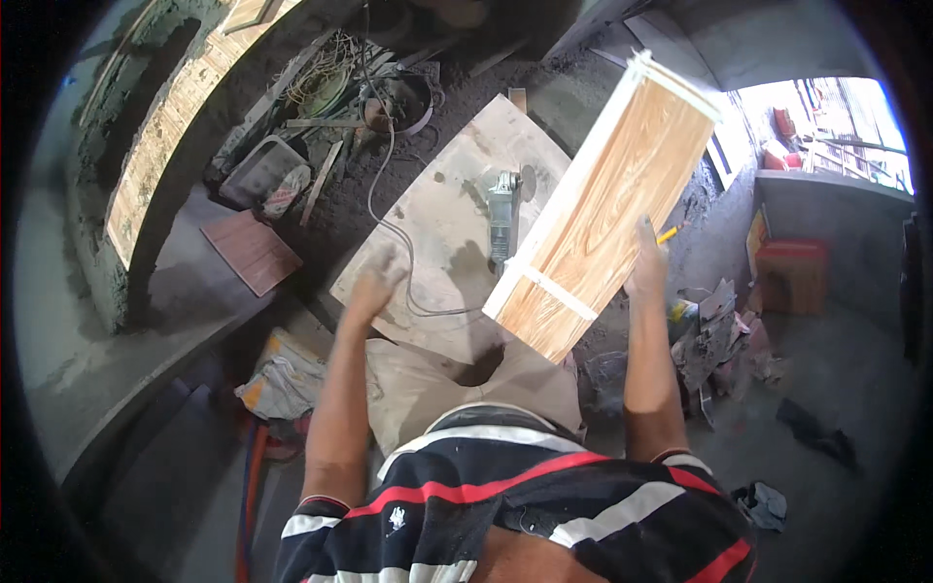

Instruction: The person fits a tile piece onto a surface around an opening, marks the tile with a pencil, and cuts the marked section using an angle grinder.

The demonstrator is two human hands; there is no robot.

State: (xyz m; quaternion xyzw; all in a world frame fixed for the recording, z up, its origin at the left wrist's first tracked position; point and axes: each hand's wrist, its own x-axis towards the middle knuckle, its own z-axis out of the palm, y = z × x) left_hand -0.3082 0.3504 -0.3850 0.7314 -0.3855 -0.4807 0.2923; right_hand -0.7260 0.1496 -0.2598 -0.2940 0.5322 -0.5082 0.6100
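My right hand [645, 267] grips the right long edge of a wood-grain panel [622, 185], long and box-like with white edges. The panel is tilted, its far end up and to the right, and a white strip crosses it near the lower end. A thin yellow stick, like a pencil [667, 235], pokes out beside the fingers of that hand. Over the left part of a dusty beige board [457, 185] is my left hand [377, 279], blurred, its fingers unclear. An angle grinder [501, 219] lies on the board, left of the panel.
A grey cord [391, 160] loops across the board. Beyond it are a round tub [413, 105], a square-sided container [264, 173] and scrap strips. A brown tile [252, 255] lies left; crumpled sacks [287, 374] and a debris heap [714, 335] flank my legs. A reddish-brown box [792, 277] stands right.
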